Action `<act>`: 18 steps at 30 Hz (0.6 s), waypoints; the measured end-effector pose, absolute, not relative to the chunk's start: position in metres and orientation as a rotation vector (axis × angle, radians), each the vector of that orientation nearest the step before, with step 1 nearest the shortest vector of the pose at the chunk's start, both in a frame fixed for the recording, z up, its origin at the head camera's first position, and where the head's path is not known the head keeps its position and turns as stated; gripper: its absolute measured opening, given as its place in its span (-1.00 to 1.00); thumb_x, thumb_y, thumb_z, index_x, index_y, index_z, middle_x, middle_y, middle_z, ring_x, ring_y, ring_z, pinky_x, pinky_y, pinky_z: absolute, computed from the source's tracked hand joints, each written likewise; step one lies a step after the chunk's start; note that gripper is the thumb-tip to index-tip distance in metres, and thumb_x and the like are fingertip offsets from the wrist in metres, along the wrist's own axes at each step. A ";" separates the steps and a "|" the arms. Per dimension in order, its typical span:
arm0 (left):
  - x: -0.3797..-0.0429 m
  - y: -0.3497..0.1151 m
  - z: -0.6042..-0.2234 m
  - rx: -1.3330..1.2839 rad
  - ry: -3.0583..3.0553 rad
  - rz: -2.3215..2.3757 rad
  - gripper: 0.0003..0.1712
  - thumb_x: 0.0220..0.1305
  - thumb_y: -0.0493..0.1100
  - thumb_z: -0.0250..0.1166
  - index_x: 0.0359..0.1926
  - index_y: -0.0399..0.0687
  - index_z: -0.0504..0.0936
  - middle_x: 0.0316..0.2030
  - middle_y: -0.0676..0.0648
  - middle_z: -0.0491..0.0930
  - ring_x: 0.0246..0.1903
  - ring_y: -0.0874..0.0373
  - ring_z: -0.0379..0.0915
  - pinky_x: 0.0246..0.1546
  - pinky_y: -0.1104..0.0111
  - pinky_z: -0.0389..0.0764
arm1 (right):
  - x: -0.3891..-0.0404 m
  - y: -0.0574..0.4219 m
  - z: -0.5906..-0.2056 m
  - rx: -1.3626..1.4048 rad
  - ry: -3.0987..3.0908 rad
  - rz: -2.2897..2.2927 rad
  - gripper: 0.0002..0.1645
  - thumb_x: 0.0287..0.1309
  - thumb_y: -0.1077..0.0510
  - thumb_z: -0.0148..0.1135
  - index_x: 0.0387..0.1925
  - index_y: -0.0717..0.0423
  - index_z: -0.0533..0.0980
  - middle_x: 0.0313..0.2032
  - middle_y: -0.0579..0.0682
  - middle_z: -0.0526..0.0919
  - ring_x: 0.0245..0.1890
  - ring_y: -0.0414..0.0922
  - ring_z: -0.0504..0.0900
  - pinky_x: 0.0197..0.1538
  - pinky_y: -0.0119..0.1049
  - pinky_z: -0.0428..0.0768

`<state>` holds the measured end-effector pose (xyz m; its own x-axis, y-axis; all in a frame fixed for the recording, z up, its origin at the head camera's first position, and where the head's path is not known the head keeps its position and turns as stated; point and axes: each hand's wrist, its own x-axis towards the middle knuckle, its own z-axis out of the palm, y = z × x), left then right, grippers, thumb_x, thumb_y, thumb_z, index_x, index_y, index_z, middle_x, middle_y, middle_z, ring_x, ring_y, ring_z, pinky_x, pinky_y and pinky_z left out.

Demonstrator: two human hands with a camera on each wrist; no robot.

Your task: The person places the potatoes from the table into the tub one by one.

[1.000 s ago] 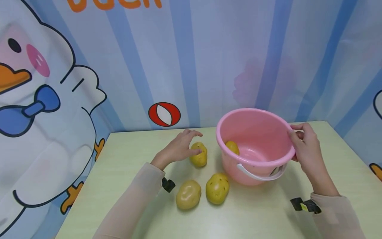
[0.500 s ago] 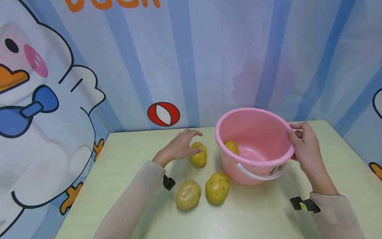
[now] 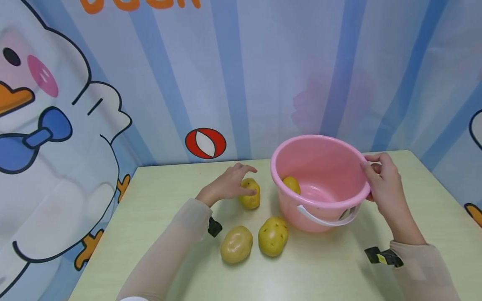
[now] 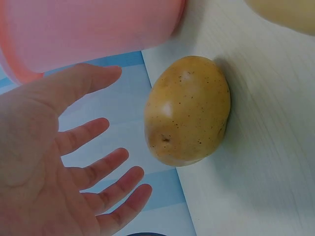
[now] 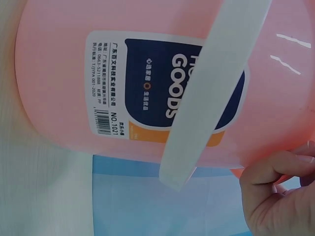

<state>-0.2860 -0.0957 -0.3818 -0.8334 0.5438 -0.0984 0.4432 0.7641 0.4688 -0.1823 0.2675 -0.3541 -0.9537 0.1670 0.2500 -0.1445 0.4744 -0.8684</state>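
In the head view my left hand (image 3: 229,184) is held over a yellow potato (image 3: 250,202) to the left of the pink bucket (image 3: 295,214). The left wrist view has the fingers spread and the thumb extended, with a gap between them and this speckled potato (image 4: 189,113). My right hand (image 3: 388,188) grips the bucket's rim on its right side, thumb and fingers pinching it. One potato (image 3: 291,184) lies inside the bucket, against the left wall. Nearer to me, a smooth pale potato (image 3: 236,245) and a dark-pitted yellow potato (image 3: 273,236) lie side by side on the table.
The bucket's white handle (image 5: 211,98) hangs down across a printed label (image 5: 147,88). Behind the light wooden table (image 3: 320,271) stands a blue striped backdrop (image 3: 263,83) with a cartoon duck (image 3: 67,175).
The head view has shifted very slightly. My left hand edges a little to the right over the potato; the right hand keeps its grip on the bucket's rim.
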 end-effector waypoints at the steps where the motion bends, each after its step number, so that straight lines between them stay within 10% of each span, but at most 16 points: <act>1: -0.286 -0.096 -0.383 0.775 2.731 0.638 -0.27 0.25 0.04 0.41 0.38 0.04 0.39 0.30 -0.15 0.31 0.22 -0.07 0.24 0.22 -0.01 0.40 | -0.182 0.268 -0.354 -0.022 -2.426 1.470 -0.43 0.55 -0.01 -0.14 0.31 0.34 0.21 -0.18 0.33 0.49 -0.65 -0.18 0.55 -0.64 -0.33 0.55; 18: -0.289 -0.093 -0.387 0.748 2.706 0.592 -0.14 0.11 0.11 0.50 0.40 0.06 0.38 0.35 -0.19 0.25 0.26 -0.13 0.21 0.25 -0.09 0.34 | -0.184 0.269 -0.357 -0.006 -2.408 1.477 -0.46 0.54 -0.02 -0.13 0.28 0.32 0.24 -0.22 0.30 0.50 -0.66 -0.17 0.53 -0.65 -0.32 0.54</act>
<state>-0.2891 -0.0926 -0.3870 -0.8297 0.5383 -0.1479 0.4273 0.7829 0.4523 -0.1835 0.2688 -0.3568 -0.9504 0.1661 0.2631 -0.1592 0.4669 -0.8699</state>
